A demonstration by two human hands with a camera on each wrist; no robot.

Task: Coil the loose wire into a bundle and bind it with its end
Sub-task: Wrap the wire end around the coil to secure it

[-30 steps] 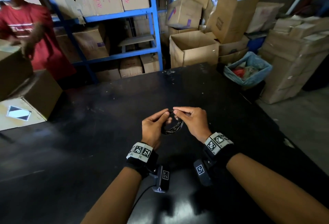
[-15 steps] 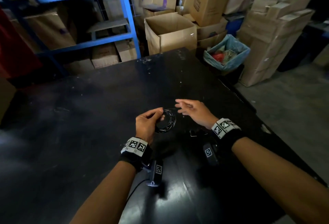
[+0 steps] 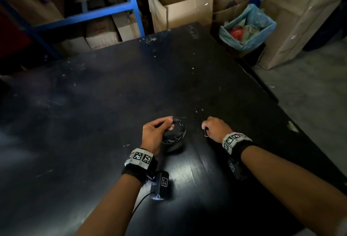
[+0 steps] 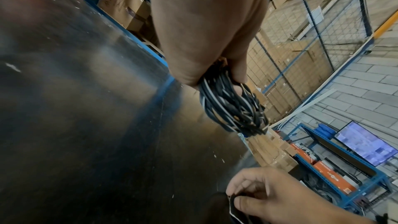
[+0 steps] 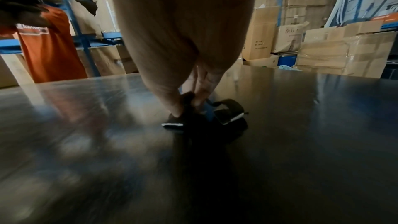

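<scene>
A coil of black wire with pale streaks (image 3: pixel 175 132) hangs just above the black table (image 3: pixel 112 104). My left hand (image 3: pixel 170 125) pinches the coil at its top left, thumb and fingers curled round the strands. A short straight wire end (image 3: pixel 181 118) sticks out to the right from the top. The left wrist view shows the bundled strands (image 4: pixel 232 106) coming out of the left hand (image 4: pixel 213 76). My right hand (image 3: pixel 205 128) is down on the table to the coil's right, apart from it. It pinches a small black strap with white edges (image 5: pixel 228 113).
Beyond the table's far edge stand open cardboard boxes (image 3: pixel 178 1) and a blue shelf frame (image 3: pixel 129 5). A bin lined with a blue bag (image 3: pixel 247 27) sits past the far right corner. A person in an orange shirt (image 5: pixel 49 48) is at the far left.
My right hand has let go of the coil, moved right and down to the table, and taken hold of the black strap. The left hand keeps the coil, now lower.
</scene>
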